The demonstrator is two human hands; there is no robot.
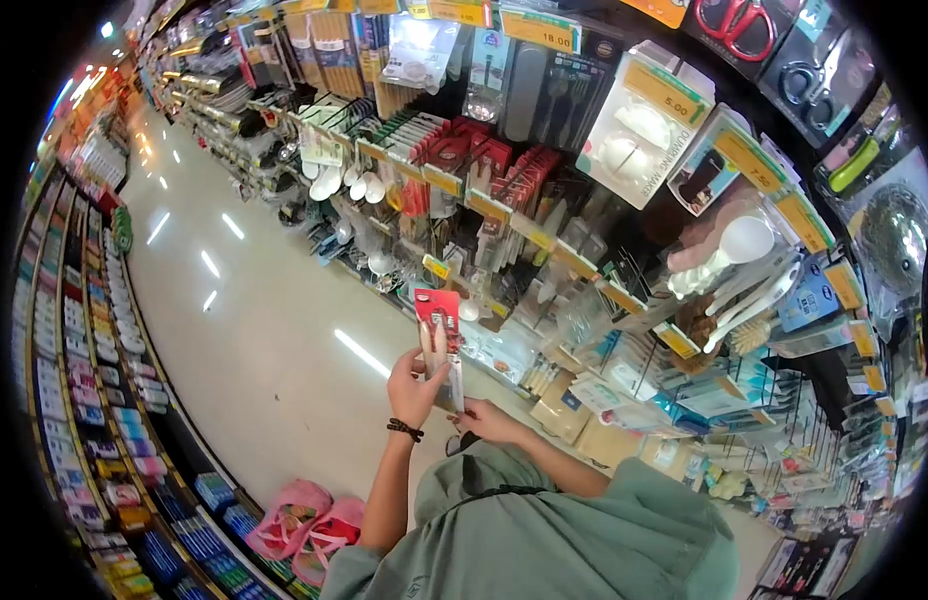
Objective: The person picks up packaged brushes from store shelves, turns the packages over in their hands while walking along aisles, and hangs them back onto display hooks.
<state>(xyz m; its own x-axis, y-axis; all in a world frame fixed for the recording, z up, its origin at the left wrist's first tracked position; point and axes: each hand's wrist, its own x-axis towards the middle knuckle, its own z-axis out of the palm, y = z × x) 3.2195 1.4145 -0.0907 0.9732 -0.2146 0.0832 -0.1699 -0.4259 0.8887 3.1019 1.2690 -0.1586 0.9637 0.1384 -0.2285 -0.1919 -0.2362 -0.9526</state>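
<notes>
Two bare hands are meeting at one packet (439,312), its red top pointing up and away from the body. The left hand (418,388) is partly closing around the packet's middle, fingers lying over its front; a dark bracelet (405,430) is circling that wrist. The right hand (489,421) is bending its fingers at the lower end, though how firmly they are gripping cannot be told. The packet is standing out over the pale floor (254,330), near the racks (544,240) of hanging utensils. Pink bags (302,525) are lying at lower left, beside the shelf (134,400).
</notes>
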